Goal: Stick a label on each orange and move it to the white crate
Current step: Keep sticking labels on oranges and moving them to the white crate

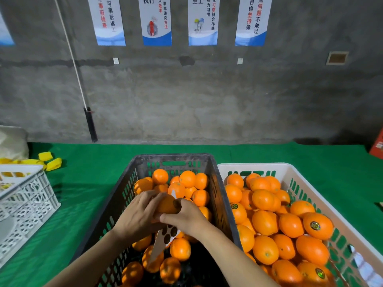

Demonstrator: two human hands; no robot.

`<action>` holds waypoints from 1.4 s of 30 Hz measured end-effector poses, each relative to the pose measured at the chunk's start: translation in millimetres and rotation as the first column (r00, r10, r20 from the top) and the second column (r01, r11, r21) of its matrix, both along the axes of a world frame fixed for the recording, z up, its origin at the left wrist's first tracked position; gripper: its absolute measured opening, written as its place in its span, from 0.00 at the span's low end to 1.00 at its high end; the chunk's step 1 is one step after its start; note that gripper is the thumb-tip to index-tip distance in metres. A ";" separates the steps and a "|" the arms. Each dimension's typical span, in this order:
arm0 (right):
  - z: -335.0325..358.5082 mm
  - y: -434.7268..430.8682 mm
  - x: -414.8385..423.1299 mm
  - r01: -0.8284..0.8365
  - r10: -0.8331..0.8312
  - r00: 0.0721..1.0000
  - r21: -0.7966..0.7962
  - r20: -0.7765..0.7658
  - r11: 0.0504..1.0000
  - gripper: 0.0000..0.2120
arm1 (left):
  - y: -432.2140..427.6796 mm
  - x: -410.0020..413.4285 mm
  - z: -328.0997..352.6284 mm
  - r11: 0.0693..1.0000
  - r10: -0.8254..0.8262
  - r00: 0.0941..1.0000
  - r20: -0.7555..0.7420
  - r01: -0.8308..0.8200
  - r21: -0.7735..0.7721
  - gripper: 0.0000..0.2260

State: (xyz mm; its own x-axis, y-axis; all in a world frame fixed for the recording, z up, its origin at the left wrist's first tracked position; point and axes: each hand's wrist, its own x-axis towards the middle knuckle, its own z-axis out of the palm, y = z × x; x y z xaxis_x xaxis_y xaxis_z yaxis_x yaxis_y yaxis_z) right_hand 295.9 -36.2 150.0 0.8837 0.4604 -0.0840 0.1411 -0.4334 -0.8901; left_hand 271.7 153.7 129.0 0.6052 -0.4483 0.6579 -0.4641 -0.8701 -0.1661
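Left hand (141, 214) grip wraps smooth oval orange (166, 205); right hand (186, 219) grip pinches it over slatted black crate (124, 193).

Probably a fruit-packing workshop, bare concrete wall (186, 100), work-rule posters (157, 21), crates of oranges (265, 222)

Four blue-and-white posters (155, 19) hang on the grey wall (207, 96) at twelve o'clock. A white lattice basket (27, 199) sits at nine o'clock on green cloth (93, 162), with yellow foam sleeves (52, 163) towards ten.
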 end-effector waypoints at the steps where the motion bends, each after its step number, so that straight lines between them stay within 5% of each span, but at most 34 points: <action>1: 1.4 -0.3 -0.3 0.007 -0.006 1.000 -0.028 0.022 1.000 0.26 | 0.1 0.6 0.4 1.000 0.006 1.000 -0.009 -0.006 -0.014 0.37; 6: -1.9 -11.2 -5.6 -0.027 0.192 0.898 -0.387 0.395 0.922 0.38 | 4.6 4.5 -1.7 0.996 0.087 0.990 -0.115 -0.089 -0.016 0.49; 10: 1.4 -14.7 -9.5 -0.102 0.346 0.775 -0.437 0.528 0.894 0.37 | 13.5 6.1 -2.0 0.994 0.044 0.988 -0.148 -0.028 0.106 0.42; 16: 7.2 -16.8 -12.9 -0.138 0.449 0.672 -0.496 0.589 0.858 0.41 | 14.7 8.5 -3.8 0.987 0.004 0.993 -0.120 0.016 0.163 0.21; 26: 5.4 -10.8 -18.2 -0.128 0.511 0.585 -0.551 0.629 0.825 0.35 | 7.3 3.3 4.5 0.988 0.060 0.991 -0.118 -0.042 0.151 0.14; 28: 4.3 -8.1 -17.4 -0.067 0.429 0.594 -0.489 0.681 0.870 0.38 | 4.5 2.0 9.4 0.992 0.121 0.976 -0.183 -0.112 0.054 0.10; 30: 4.8 -4.9 -17.5 0.014 0.270 0.658 -0.371 0.702 0.929 0.40 | 4.2 -0.3 12.2 0.973 0.232 0.928 -0.291 -0.227 0.052 0.17; 34: 12.4 -7.1 -11.7 0.307 -0.213 0.763 -0.052 0.610 0.950 0.44 | 6.1 -2.6 5.7 0.943 0.291 0.913 -0.285 -0.324 -0.077 0.11; 40: 24.9 -27.8 4.6 0.769 -0.701 0.353 0.235 0.619 0.595 0.36 | 3.3 1.0 0.7 0.928 0.224 0.917 -0.330 -0.304 -0.214 0.15; 42: 26.6 -33.1 7.5 0.840 -0.766 0.286 0.235 0.575 0.489 0.38 | 0.4 3.2 -2.4 0.814 0.165 0.857 -0.488 -0.397 -0.424 0.11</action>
State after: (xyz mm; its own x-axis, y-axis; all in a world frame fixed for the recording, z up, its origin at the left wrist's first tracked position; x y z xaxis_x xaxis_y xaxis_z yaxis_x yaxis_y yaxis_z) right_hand 303.4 -69.3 176.5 0.6778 -0.4870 0.5508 0.0872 -0.6906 -0.7180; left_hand 274.9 154.1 126.6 0.9122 0.1011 0.3971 -0.1067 -0.8771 0.4683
